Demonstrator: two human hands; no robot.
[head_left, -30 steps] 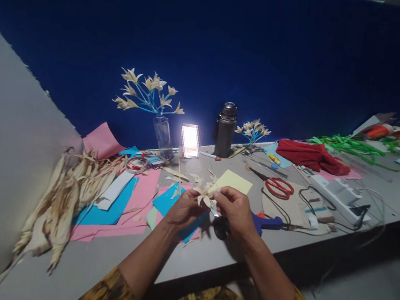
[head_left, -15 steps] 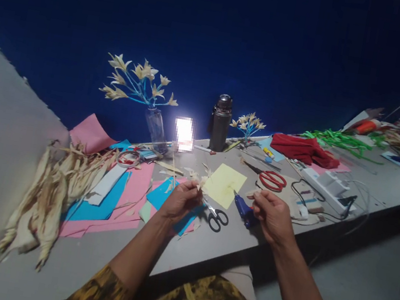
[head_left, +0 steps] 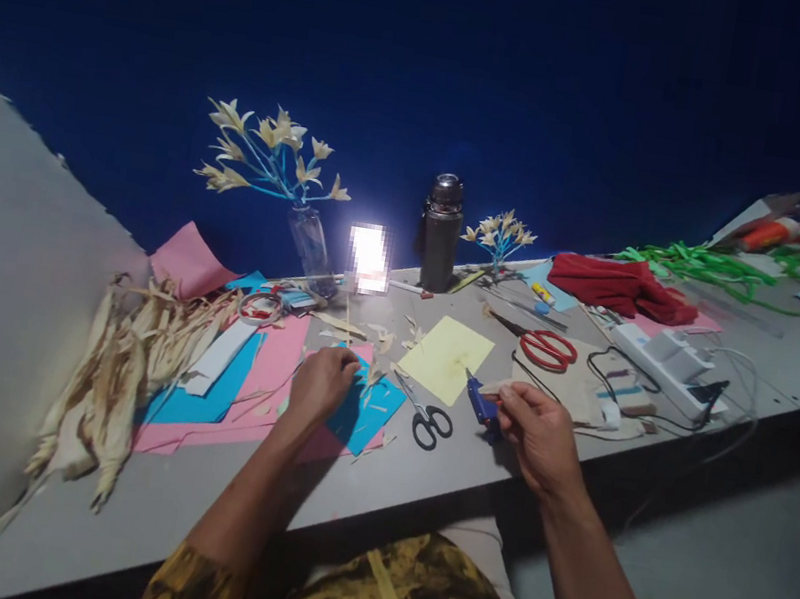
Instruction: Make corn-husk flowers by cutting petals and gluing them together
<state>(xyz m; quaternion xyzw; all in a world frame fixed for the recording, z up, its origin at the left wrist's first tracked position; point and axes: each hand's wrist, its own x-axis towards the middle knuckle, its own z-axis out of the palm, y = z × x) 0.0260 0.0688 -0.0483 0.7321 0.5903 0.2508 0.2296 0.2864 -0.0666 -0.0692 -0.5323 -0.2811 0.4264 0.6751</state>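
My right hand (head_left: pixel 537 433) is closed in a pinch on a small pale piece of corn husk (head_left: pixel 493 389), just above the blue glue gun (head_left: pixel 481 402). Over the pink and blue paper (head_left: pixel 374 407), my left hand (head_left: pixel 323 384) has its fingers drawn together at the lower end of a thin pale stick (head_left: pixel 348 317). Whether they grip the stick or a husk scrap is hidden. Black-handled scissors (head_left: pixel 432 426) lie between the hands, beside a yellow paper sheet (head_left: pixel 448 356). Small husk scraps are scattered on the blue paper.
Dried corn husks (head_left: pixel 105 384) are heaped at the left. Husk flowers stand in a glass vase (head_left: pixel 311 245) behind, near a dark flask (head_left: pixel 441 240). Red-handled scissors (head_left: pixel 548 350), a red cloth (head_left: pixel 619 286) and a white power strip (head_left: pixel 670 368) with cables lie to the right.
My left hand has moved left, away from the black scissors and over the blue paper; the pale scrap at its fingertips no longer shows. My right hand stays near the glue gun, still pinching the husk piece.
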